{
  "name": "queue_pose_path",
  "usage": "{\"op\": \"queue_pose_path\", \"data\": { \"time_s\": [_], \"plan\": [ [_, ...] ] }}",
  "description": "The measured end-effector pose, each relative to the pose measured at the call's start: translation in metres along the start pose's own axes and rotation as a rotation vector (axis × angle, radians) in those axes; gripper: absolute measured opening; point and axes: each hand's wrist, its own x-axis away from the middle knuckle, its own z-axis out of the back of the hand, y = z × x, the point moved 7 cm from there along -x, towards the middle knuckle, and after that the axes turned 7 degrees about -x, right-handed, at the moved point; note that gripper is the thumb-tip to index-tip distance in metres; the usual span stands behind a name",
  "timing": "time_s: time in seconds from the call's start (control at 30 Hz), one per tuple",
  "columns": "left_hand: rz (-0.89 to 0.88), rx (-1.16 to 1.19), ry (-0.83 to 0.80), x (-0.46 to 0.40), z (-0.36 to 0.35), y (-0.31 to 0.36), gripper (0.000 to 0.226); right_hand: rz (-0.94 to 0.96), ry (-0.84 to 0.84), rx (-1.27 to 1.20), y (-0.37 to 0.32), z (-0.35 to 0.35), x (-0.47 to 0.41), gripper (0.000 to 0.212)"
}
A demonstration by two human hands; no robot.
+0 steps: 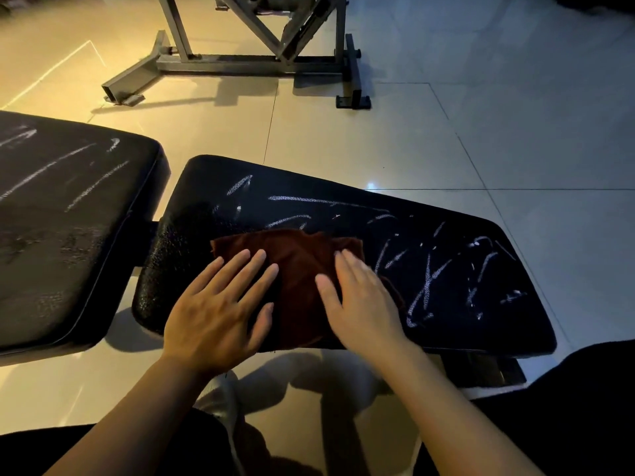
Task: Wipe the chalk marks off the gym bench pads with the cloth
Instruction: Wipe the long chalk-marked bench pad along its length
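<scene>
Brown cloth (302, 269), soft and rumpled, flat on black textured pad (464, 242) running left to right, chalk-streaked. Left hand (220, 304), right hand (357, 297) pressing it, fingers straight, gripping nothing.

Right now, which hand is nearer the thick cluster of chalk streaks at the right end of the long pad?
Right. The right hand lies flat on the cloth's right side, beside the streaks. The left hand lies on the cloth's left side, farther away.
</scene>
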Motion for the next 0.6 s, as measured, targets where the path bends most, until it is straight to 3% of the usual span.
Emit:
{"op": "queue_pose_path", "data": {
  "time_s": [0.17,0.3,0.43,0.6],
  "plan": [
    [0.007,0.009,0.016,0.0,0.0,0.0,0.055,-0.109,0.044,-0.01,0.013,0.018,-0.062,0.069],
    [0.008,0.027,0.021,0.0,0.003,0.0,0.055,-0.049,0.084,0.046,0.0,0.017,-0.021,0.063],
    [-0.002,0.022,0.021,0.0,0.003,0.001,0.055,0.005,0.011,0.097,-0.011,0.004,0.024,0.066],
    [-0.011,0.003,0.005,0.001,0.001,0.001,0.056,-0.089,-0.026,0.107,0.006,0.01,-0.022,0.074]
  ]
}}
